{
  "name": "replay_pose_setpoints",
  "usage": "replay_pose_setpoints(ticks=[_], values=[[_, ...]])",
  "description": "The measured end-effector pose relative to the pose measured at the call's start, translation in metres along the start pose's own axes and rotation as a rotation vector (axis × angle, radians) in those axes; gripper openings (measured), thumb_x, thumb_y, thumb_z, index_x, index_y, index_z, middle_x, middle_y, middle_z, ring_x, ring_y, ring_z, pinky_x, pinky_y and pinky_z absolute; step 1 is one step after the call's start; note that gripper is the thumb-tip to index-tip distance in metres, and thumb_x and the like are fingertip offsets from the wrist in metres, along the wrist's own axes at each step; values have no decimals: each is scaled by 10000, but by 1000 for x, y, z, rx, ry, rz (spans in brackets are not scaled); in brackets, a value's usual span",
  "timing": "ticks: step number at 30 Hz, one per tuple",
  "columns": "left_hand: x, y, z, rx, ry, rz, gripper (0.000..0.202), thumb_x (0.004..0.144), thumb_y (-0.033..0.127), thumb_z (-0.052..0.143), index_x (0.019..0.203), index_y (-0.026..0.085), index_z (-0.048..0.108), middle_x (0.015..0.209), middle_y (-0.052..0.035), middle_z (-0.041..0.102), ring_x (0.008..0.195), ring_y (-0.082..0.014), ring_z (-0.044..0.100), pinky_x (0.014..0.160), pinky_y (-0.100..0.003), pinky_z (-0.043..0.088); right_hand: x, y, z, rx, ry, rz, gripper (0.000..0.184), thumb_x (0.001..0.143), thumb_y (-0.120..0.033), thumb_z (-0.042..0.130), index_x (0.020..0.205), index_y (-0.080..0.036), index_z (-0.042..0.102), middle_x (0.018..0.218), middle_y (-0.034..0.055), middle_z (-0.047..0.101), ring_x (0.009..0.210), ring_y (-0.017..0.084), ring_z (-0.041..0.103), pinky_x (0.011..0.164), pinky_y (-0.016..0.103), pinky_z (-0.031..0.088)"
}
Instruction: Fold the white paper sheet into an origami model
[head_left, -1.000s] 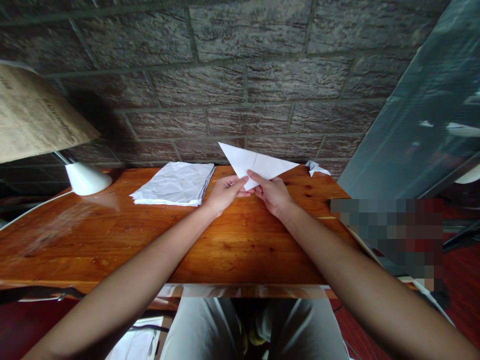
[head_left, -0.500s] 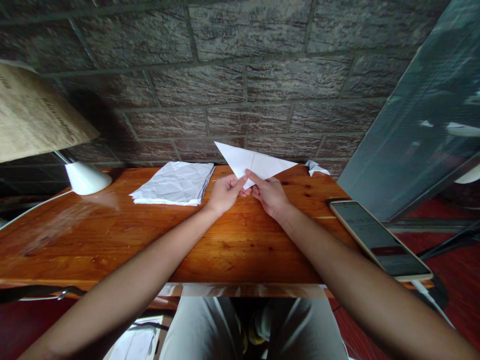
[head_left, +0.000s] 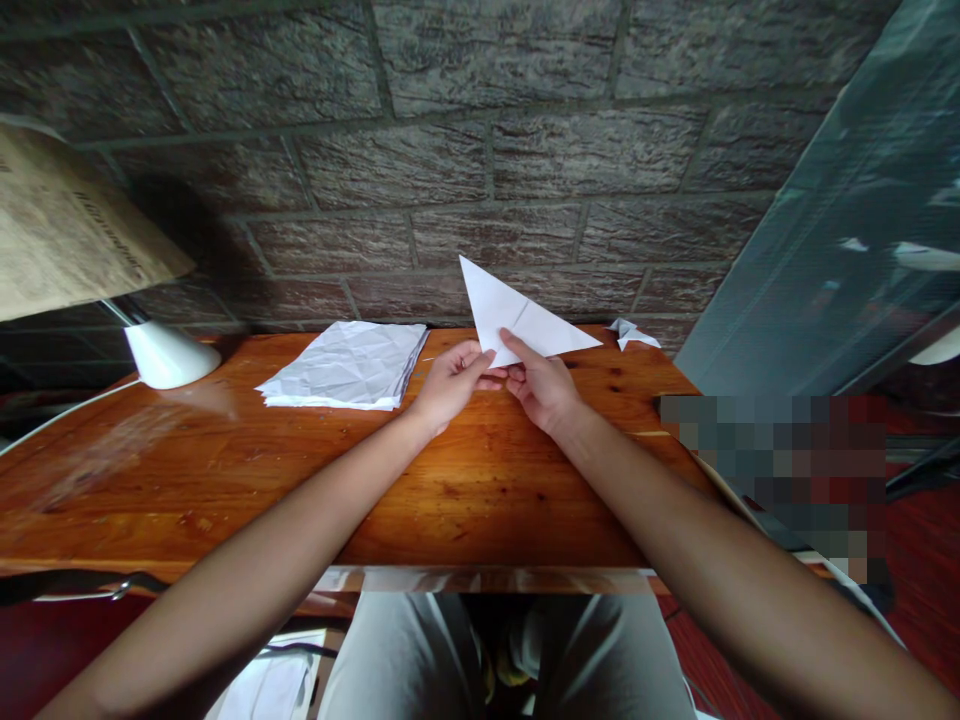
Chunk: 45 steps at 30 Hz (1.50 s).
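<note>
A white sheet of paper folded into a triangle (head_left: 517,310) is held up above the far part of the wooden table. A crease line runs across its middle. My left hand (head_left: 454,385) pinches its lower left corner, thumb on the near face. My right hand (head_left: 544,385) grips the lower edge, its thumb lying flat on the paper and the fingers behind. To the left of my left hand lies a stack of creased white paper (head_left: 349,365). A small folded paper piece (head_left: 632,335) rests at the back right.
The wooden table (head_left: 450,500) meets a brick wall (head_left: 420,160). On the left stands a lamp with a white base (head_left: 169,355) and a paper-like shade (head_left: 82,225). A grey panel (head_left: 795,230) leans at the right. A phone (head_left: 731,490), mostly blurred out, lies by my right forearm.
The paper triangle has turned clockwise in my hands, its left tip rising and moving right. My right thumb sits slightly higher on it. Both hands keep their places.
</note>
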<state>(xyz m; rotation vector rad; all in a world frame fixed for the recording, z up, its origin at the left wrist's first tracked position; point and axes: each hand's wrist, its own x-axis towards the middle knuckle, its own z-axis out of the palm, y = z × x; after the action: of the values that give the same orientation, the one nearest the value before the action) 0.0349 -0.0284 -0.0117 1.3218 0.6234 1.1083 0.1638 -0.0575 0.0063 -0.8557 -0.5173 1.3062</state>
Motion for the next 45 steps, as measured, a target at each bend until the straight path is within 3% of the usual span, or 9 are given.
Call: replay_pose_setpoints(ticks=[8, 16, 28, 32, 35, 40, 45], values=[[0, 1, -1, -44, 70, -5, 442, 629, 499, 898, 784, 141, 689, 727, -1, 694, 726, -121, 689, 695, -227, 563, -6, 0, 4, -45, -4, -3, 421, 490, -289, 956, 689, -179, 602, 572, -68, 575, 470, 40, 369, 424, 225, 252], [-1, 3, 1, -3, 146, 12, 412, 651, 485, 884, 704, 148, 654, 696, 5, 680, 670, -105, 666, 679, -225, 551, -10, 3, 7, -45, -19, -13, 424, 469, -298, 964, 694, -182, 623, 583, -75, 579, 470, 37, 364, 425, 227, 246], [0, 3, 2, -122, 83, -23, 420, 696, 517, 858, 799, 136, 715, 756, -22, 712, 831, -186, 725, 765, -293, 600, -9, 5, 7, -18, 28, 9, 379, 508, -265, 960, 703, -164, 650, 608, -60, 613, 485, 38, 411, 428, 204, 322], [0, 3, 1, -109, 1, -29, 381, 661, 430, 894, 858, 140, 744, 869, -57, 765, 933, -229, 732, 874, -371, 602, -6, 4, 5, -8, 51, 6, 360, 542, -258, 942, 757, -172, 667, 645, -52, 638, 503, 54, 453, 458, 218, 371], [-1, 1, 3, -101, -18, -22, 412, 654, 431, 899, 930, 158, 762, 952, -61, 778, 948, -225, 733, 893, -371, 591, -7, 5, 5, -2, 57, -17, 370, 543, -263, 941, 776, -182, 666, 663, -50, 652, 508, 63, 465, 464, 231, 375], [2, 1, 0, -92, 62, 0, 440, 636, 470, 906, 894, 154, 741, 874, -36, 763, 841, -170, 722, 858, -330, 589, -6, 5, 5, -59, 64, -30, 401, 524, -320, 948, 783, -191, 671, 687, -46, 664, 507, 63, 459, 453, 238, 358], [9, 15, -21, -8, 201, -3, 371, 619, 399, 918, 776, 145, 698, 765, -17, 723, 724, -130, 692, 736, -265, 577, 4, -19, -4, -110, 167, -164, 347, 612, -363, 899, 873, -232, 711, 834, -40, 741, 667, 94, 603, 533, 210, 442]])
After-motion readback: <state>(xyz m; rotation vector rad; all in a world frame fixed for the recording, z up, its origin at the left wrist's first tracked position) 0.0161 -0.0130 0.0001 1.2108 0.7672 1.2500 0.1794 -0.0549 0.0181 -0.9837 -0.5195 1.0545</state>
